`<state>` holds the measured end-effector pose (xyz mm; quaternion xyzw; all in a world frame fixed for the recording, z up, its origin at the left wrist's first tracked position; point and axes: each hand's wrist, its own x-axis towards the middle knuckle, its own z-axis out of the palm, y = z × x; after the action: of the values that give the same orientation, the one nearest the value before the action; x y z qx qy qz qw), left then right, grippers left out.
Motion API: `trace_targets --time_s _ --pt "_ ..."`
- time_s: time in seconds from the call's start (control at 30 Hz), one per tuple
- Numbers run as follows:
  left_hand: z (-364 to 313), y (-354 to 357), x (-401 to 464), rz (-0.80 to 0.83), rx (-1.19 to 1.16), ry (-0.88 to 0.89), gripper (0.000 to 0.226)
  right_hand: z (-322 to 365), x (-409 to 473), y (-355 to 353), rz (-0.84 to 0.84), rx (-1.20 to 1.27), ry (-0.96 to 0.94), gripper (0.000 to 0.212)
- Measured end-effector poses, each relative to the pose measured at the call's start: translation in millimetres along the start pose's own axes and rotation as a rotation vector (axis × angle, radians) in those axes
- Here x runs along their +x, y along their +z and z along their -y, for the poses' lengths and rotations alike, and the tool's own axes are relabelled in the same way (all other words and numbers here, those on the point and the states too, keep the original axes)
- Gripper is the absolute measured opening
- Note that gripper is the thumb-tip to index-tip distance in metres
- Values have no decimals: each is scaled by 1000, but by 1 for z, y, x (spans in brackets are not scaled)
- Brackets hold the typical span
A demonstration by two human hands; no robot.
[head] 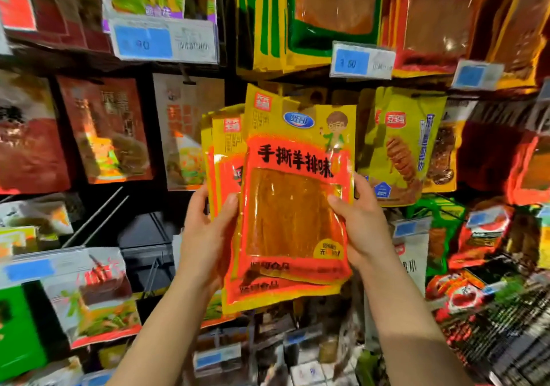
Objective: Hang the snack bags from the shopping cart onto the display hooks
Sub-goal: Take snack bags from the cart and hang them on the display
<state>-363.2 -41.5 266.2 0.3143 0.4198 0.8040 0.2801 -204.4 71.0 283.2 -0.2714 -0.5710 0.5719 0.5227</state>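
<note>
I hold a small stack of yellow and orange snack bags [294, 195] upright in front of the display wall, at the centre of the head view. The front bag has black characters and a clear window showing brown strips. My left hand [208, 233] grips the stack's left edge, thumb on the front. My right hand [357, 222] grips the right edge, thumb on the window. The bags' tops reach up to the dark gap under the blue price tag [361, 61]. Any hook behind the stack is hidden.
Hanging bags crowd the wall: yellow-green bags [398, 147] right of the stack, red bags [107, 129] to the left, yellow bags [303, 13] above. Two bare metal hooks [98, 219] jut out at lower left. More packets fill the lower right [476, 290].
</note>
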Motion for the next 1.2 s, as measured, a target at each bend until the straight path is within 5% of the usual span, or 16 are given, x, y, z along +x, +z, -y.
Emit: trace_targets --time_s 0.47,1.03,1.2 --pt "26 17 32 -45 -48 60 36 -1 30 -37 -318 -21 -157 31" --pt "6 17 23 -9 -42 105 33 9 58 -42 -154 135 10 19" --pt "9 23 16 -15 -10 107 37 7 53 -37 -285 -71 -121 13"
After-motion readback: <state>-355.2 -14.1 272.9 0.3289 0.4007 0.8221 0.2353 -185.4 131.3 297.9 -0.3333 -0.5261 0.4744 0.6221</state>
